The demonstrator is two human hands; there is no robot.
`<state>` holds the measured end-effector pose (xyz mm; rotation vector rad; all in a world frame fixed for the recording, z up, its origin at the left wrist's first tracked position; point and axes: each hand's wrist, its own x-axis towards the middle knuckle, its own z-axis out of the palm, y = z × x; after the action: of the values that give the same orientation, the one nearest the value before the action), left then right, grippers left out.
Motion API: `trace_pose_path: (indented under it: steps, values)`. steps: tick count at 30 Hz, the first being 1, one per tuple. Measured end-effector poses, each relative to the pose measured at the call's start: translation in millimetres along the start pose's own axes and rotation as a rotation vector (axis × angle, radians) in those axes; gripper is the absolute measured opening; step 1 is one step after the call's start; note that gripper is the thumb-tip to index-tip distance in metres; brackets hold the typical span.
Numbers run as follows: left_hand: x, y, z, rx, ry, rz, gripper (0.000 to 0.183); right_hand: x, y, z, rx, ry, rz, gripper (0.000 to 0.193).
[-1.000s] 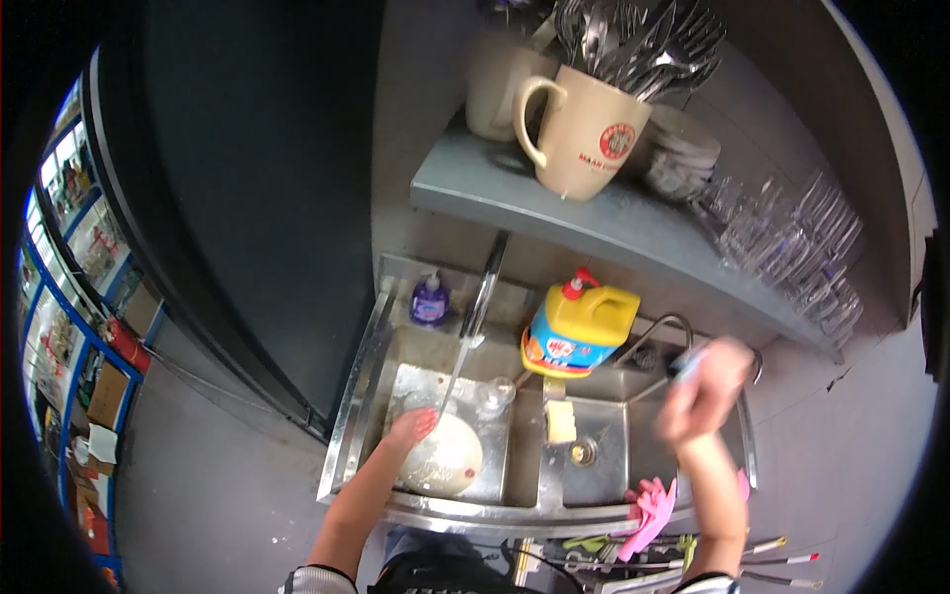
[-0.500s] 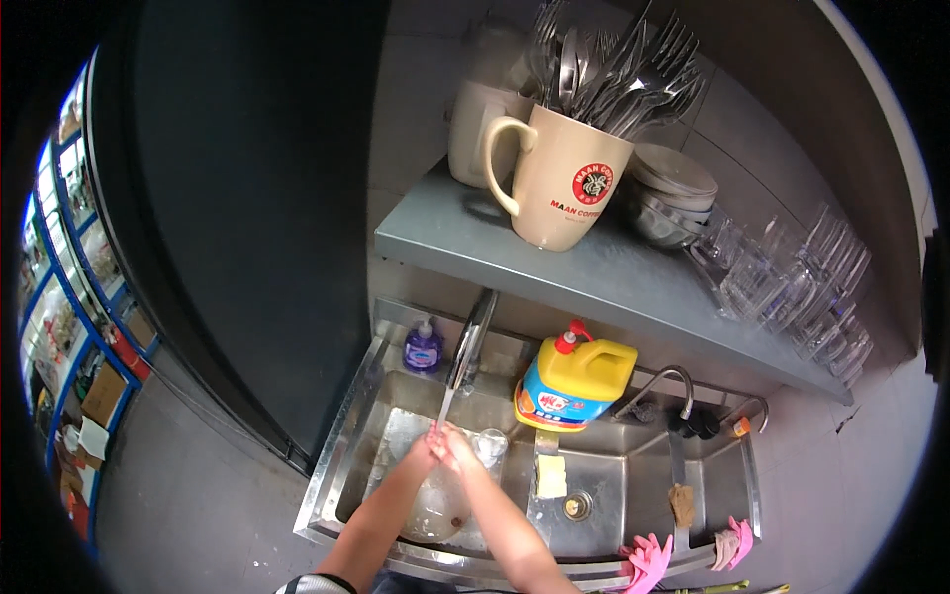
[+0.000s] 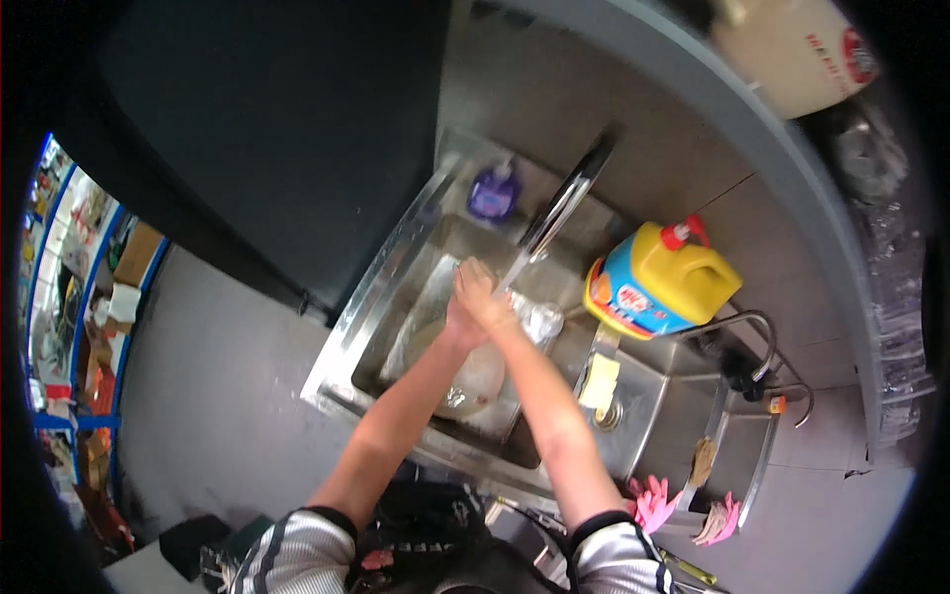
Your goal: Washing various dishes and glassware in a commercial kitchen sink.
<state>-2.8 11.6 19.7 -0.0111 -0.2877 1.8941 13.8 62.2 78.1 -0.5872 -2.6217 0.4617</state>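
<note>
My left hand and my right hand are pressed together over the left sink basin, beside the running tap. The right one lies across the left with its fingers stretched out; the left is mostly covered, though its fingertips seem straight too. Neither holds any object. A thin stream of water falls next to the right hand. Below them a round, see-through vessel sits in the basin, partly hidden by my forearms. Something clear and shiny lies right of my hands.
A purple pump bottle stands behind the basin. Right of it are a yellow jug, a yellow sponge and pink gloves on the front rim. A grey shelf bearing a cream mug overhangs; a dark panel rises left.
The view has tilted and shifted, so the shelf slides to the upper right and my sleeves come into sight. My hands stay together, now slightly left of the water stream.
</note>
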Motion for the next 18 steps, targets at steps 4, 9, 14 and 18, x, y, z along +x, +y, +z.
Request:
trace_pose_path:
  steps: [4,9,14,18]
  values:
    - [-11.1,18.9,33.2,0.193,0.374,-0.047,0.029,-16.0,40.6,8.7,-0.149,0.008,-0.447,0.01]
    - [-6.4,-23.2,8.6,2.298,1.046,0.394,0.053,-33.1,20.6,38.8,0.198,0.061,0.305,0.022]
    - [15.2,-9.9,24.2,2.278,0.987,-0.056,0.045,-42.9,29.5,44.9,0.585,-0.029,0.75,0.041]
    - [7.3,18.3,-11.6,2.118,0.828,0.106,0.028,-68.6,66.2,74.9,0.889,-0.214,1.24,0.067]
